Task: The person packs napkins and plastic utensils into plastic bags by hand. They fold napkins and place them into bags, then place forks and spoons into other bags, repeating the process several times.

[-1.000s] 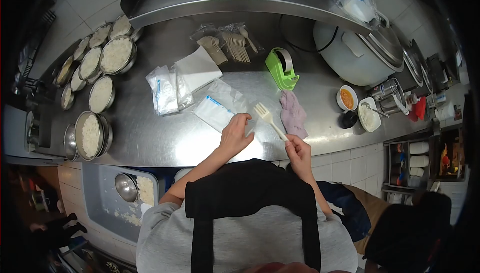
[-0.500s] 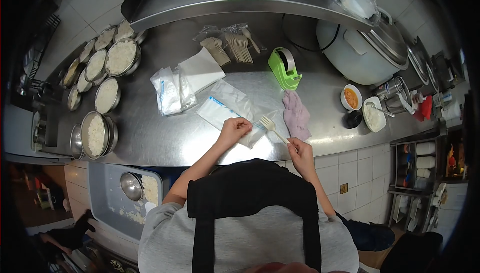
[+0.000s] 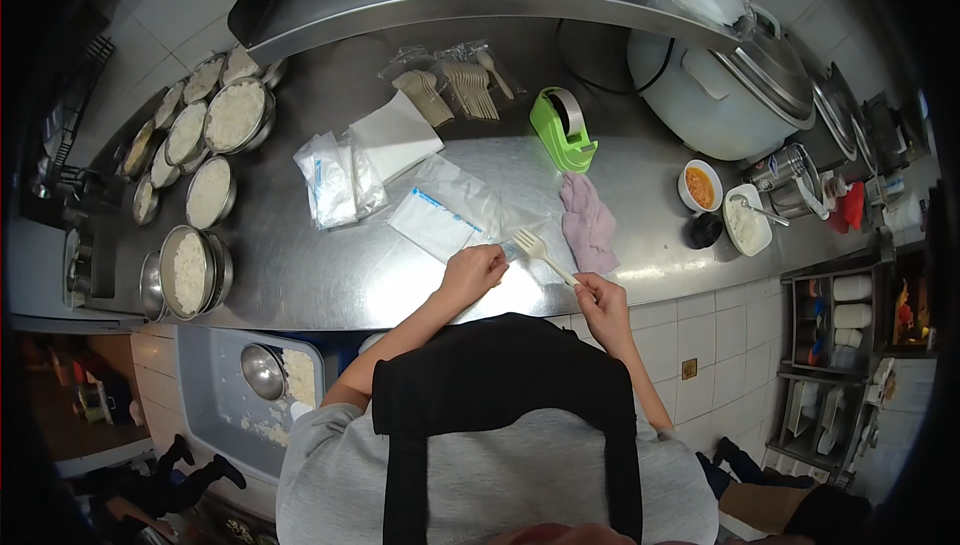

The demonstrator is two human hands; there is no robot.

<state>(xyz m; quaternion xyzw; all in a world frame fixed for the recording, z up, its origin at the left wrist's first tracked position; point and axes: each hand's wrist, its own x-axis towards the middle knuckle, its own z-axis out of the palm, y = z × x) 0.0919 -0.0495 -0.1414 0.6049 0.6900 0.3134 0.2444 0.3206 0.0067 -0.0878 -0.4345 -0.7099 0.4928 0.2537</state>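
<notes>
A pale plastic fork is held by the end of its handle in my right hand. Its tines point up and to the left. My left hand is closed in a pinch at the edge of a clear plastic bag, right beside the tines. Just beyond my left hand lie clear bags with a white and blue packet. Farther left are a stack of clear plastic packets and white sheets. A pink cloth lies right of the fork.
A green tape dispenser stands behind the cloth. Bundled forks lie at the back. Several metal bowls of rice line the left; a large cooker and a bowl of orange food are right. A grey tub sits below left.
My left hand has drawn its fingers closer together beside the fork's tines. The fork stays in my right hand. The view has shifted slightly, and people in the background have moved.
</notes>
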